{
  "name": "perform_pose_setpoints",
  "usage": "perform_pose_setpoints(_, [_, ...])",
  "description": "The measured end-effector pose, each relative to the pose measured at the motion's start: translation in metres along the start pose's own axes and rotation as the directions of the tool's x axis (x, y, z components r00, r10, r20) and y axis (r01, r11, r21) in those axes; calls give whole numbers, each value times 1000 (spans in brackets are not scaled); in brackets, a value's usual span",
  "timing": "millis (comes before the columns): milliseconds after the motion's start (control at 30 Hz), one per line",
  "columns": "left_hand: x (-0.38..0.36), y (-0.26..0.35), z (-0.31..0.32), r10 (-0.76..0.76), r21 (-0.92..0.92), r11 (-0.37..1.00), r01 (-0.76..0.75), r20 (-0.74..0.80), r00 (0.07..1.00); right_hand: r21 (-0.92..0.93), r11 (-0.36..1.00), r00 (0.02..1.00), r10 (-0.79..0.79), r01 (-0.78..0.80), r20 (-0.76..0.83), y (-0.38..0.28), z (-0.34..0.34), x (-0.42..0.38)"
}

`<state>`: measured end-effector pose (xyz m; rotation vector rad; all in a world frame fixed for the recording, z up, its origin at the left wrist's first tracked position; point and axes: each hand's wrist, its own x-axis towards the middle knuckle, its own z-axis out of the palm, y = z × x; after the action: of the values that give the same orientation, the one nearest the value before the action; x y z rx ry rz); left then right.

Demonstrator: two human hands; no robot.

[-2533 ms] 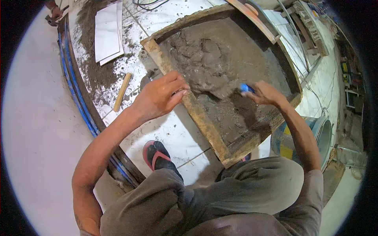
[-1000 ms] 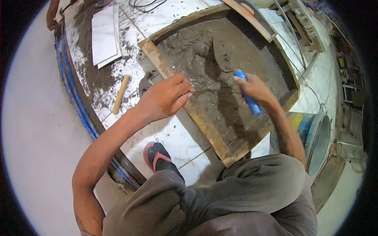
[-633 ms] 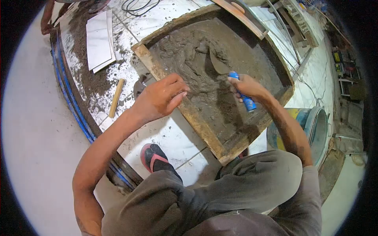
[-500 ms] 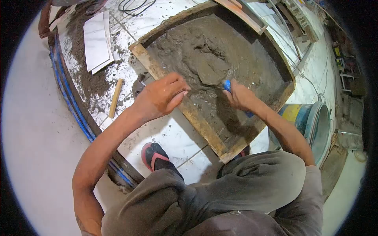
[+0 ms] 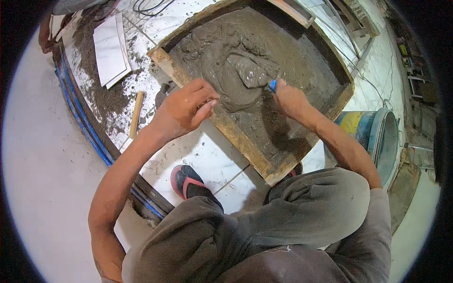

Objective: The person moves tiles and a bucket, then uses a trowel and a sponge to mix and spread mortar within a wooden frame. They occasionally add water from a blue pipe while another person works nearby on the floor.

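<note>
A wooden-sided mixing tray (image 5: 238, 148) holds wet grey mortar (image 5: 302, 61). My right hand (image 5: 292, 104) is wrapped round the blue handle of a trowel (image 5: 250, 70). The trowel's blade is smeared with mortar and lies in the wet mix near the tray's middle. My left hand (image 5: 188, 104) hovers by the tray's near left edge, its fingers curled in towards the thumb. I see nothing held in it, though the palm is hidden.
Left of the tray, a short wooden stick (image 5: 137, 114) and white tile pieces (image 5: 111, 52) lie on the mortar-spattered floor. Blue pipes (image 5: 89, 127) run along the floor's left edge. A bucket (image 5: 370, 137) lies on its side at right. A float (image 5: 292, 12) rests on the tray's far rim.
My right hand has moved slightly up, and the trowel's blade now shows, turned up in the mortar. The mix around it is reshaped. My left hand stays curled by the edge.
</note>
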<state>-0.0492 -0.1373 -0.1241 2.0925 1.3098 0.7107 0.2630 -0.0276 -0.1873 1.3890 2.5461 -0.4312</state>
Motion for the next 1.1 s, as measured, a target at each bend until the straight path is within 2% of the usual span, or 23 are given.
perform_pose_setpoints(33, [-1,-2,-1,-3,3,1000,3,3,1000,124,992,1000,6,-10,31,-6,-2,10])
perform_pose_setpoints(133, [0,-4,3,2,17,1000,-2,-6,1000,386,899,932,60,-206,358,-47,-38,8])
perform_pose_setpoints(167, [1,-5,3,7,22,1000,-6,-8,1000,266,959,976,44,-102,213,-45,-21,-2])
perform_pose_setpoints(267, [4,0,0,7,55,998,-7,4,1000,-131,990,993,70,-57,95,-2,12,-16])
perform_pose_setpoints(300, [3,-2,0,14,48,999,-14,-1,1000,-215,977,1000,6,-3,14,13,9,-16])
perform_pose_setpoints(400, [1,-4,3,3,22,1000,-3,7,1000,70,997,998,40,-36,-55,24,4,5])
perform_pose_setpoints(467, [4,-2,3,-31,13,999,30,32,999,123,992,1000,-7,7,1,15,6,0])
perform_pose_setpoints(533, [8,-1,5,29,16,999,-29,-15,999,181,982,996,-64,51,63,0,9,-6])
perform_pose_setpoints(567, [9,0,6,57,14,998,-56,-38,998,181,971,986,-164,156,29,18,14,-11])
perform_pose_setpoints(667, [7,-1,5,27,27,999,-27,-8,1000,-40,999,996,-23,26,84,35,-30,-18])
perform_pose_setpoints(700, [6,-1,5,15,25,1000,-15,1,1000,37,996,992,72,-76,102,40,-38,-13])
perform_pose_setpoints(800, [11,-2,7,22,18,1000,-22,8,1000,97,974,978,207,-203,-33,44,-44,17])
perform_pose_setpoints(833, [13,-1,9,34,5,999,-34,1,999,164,946,961,273,-278,54,31,-48,26])
perform_pose_setpoints(933, [21,3,7,19,5,1000,-19,8,1000,251,953,985,172,-170,15,12,-7,36])
perform_pose_setpoints(967, [21,3,6,3,8,1000,-3,17,1000,188,981,999,46,-43,-10,16,0,27])
perform_pose_setpoints(1067, [17,-2,6,20,0,1000,-20,3,1000,-12,998,993,65,-64,99,39,-20,27])
perform_pose_setpoints(1100, [16,-4,6,6,-4,1000,-6,9,1000,-55,996,997,68,-65,46,37,-31,32])
